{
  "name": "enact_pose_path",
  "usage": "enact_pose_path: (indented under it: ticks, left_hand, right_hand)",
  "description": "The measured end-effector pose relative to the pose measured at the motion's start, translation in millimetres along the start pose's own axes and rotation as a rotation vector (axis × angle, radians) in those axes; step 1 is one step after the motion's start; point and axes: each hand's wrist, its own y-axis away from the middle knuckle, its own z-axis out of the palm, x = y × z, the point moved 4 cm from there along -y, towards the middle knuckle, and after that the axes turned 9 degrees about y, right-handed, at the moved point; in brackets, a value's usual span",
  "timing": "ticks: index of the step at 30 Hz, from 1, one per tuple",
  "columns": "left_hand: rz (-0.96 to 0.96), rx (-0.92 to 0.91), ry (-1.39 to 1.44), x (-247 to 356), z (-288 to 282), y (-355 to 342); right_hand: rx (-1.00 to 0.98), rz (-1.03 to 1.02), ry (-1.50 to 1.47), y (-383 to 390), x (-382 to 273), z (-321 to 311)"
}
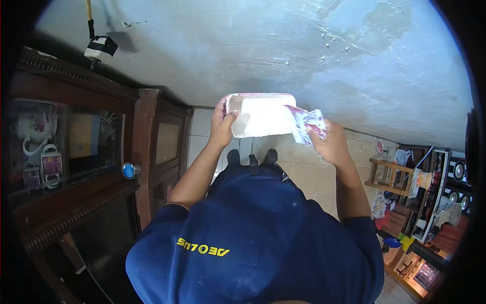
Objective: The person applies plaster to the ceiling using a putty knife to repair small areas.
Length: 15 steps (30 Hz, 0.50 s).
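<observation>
My left hand (pixel 221 125) grips the left end of a shallow rectangular tub (pixel 263 97), thumb over its near edge. Inside the tub lies bright white paste (pixel 266 119), so overlit that its surface detail is lost. In my right hand (pixel 330 143) is a flat reddish-pink scraper (pixel 310 125) smeared with white paste. The scraper's far edge meets the tub's right end, where it overlaps the paste. Both hands are held out in front of my chest, close to a plastered wall (pixel 228 45) with rough, uneven patches.
A dark wooden cabinet (pixel 144 116) with glass panes stands at the left, mugs (pixel 51 164) behind the glass. A white and black electrical fitting (pixel 100 47) hangs by a cable at upper left. At right are a small wooden rack (pixel 390 176), cloths and speakers (pixel 459 171). Tiled floor (pixel 306 177) lies below.
</observation>
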Motion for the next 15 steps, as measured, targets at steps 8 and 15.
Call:
enact_pose_path:
  ticks: [8, 15]
  left_hand:
    - [-0.069, -0.012, -0.04, -2.7, -3.3, 2.7]
    - [-0.124, -0.043, 0.07, 8.3, 19.0, -0.5]
  right_hand:
    - [0.156, -0.195, -0.025, -26.9, -45.3, -14.2]
    - [0.154, 0.106, -0.574, -19.8, -0.6, 26.4]
